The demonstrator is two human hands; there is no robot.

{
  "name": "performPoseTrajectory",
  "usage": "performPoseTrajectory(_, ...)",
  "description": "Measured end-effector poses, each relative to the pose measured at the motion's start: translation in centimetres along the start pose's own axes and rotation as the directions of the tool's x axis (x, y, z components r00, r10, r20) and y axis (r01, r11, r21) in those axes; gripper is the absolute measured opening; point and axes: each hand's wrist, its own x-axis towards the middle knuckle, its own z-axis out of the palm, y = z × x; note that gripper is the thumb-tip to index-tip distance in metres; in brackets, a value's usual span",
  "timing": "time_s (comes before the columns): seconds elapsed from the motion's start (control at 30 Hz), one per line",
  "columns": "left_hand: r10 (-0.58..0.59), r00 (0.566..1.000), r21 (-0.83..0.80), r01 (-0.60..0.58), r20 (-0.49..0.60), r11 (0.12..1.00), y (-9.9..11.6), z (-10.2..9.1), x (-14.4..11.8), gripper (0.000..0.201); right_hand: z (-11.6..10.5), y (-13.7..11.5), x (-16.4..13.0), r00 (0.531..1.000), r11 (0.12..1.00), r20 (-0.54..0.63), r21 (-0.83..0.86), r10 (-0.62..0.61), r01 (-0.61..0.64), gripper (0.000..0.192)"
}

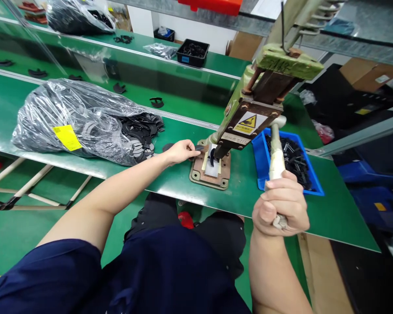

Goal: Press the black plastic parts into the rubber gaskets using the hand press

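Note:
A green hand press [249, 109] stands on the green bench, its base plate [199, 174] bolted near the front edge. My right hand [281, 205] is closed around the press's pale lever handle [275, 152], which is pulled down toward me. My left hand [181, 151] rests at the left side of the base, fingertips pinching a small dark flat part [199, 148] beside the white die block [212, 163]. A black piece sits in the die under the ram.
A clear plastic bag of black flat parts [81, 120] lies open at the left, parts spilling out. A blue tray of small black pieces [290, 159] sits right of the press. Behind runs a conveyor [183, 87] with loose parts and a black bin [192, 52].

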Motion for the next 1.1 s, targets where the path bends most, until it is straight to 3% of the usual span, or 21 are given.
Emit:
performPoseTrajectory(0.07, -0.027, 0.999, -0.123, 0.023, -0.029, 0.992, 0.2, 1.4, 0.1, 0.044, 0.1, 0.2, 0.0, 1.000, 1.000, -0.007, 0.000, -0.028, 0.028, 0.023)
performPoseTrajectory(0.17, -0.091, 0.990, -0.305, 0.120, 0.108, 0.945, 0.9, 3.4, 0.3, 0.038, 0.2, 0.2, 0.0, 1.000, 1.000, -0.016, -0.002, -0.018, 0.018, 0.021)
performPoseTrajectory(0.33, -0.132, 0.971, -0.336, 0.195, 0.201, 0.922, 2.0, 5.5, 0.7, 0.031, 0.1, 0.0, 0.1, 1.000, 1.000, -0.007, -0.017, -0.004, 0.004, 0.022)
performPoseTrajectory(0.43, -0.145, 0.970, -0.376, 0.211, 0.196, 0.902, 2.0, 4.8, 0.8, 0.026, -0.1, 0.0, 0.1, 1.000, 1.000, 0.006, -0.019, -0.013, 0.013, 0.023)
performPoseTrajectory(0.53, -0.140, 0.975, -0.410, 0.201, 0.173, 0.890, 1.9, 2.8, 0.6, 0.021, -0.2, 0.1, 0.1, 1.000, 1.000, 0.026, -0.023, -0.007, 0.008, 0.024)
performPoseTrajectory(0.67, -0.092, 0.971, -0.297, 0.156, 0.219, 0.942, 1.6, 1.0, 0.5, 0.027, 0.0, 0.4, -0.1, 1.000, 1.000, -0.014, -0.016, -0.023, 0.022, 0.027)
performPoseTrajectory(0.77, -0.090, 0.976, -0.192, 0.129, 0.197, 0.973, 1.2, 1.5, 0.9, 0.035, 0.2, 0.6, -0.2, 0.999, 0.999, -0.037, -0.015, -0.036, 0.035, 0.028)
performPoseTrajectory(0.93, -0.062, 0.973, -0.206, 0.109, 0.224, 0.972, 1.0, 3.4, 1.6, 0.035, 0.1, 0.5, -0.1, 1.000, 0.999, -0.020, -0.033, -0.023, 0.022, 0.029)
performPoseTrajectory(1.1, -0.059, 0.981, -0.214, 0.099, 0.187, 0.972, 0.8, 2.7, 2.0, 0.035, 0.0, 0.2, 0.0, 1.000, 0.999, -0.005, -0.036, -0.015, 0.015, 0.027)
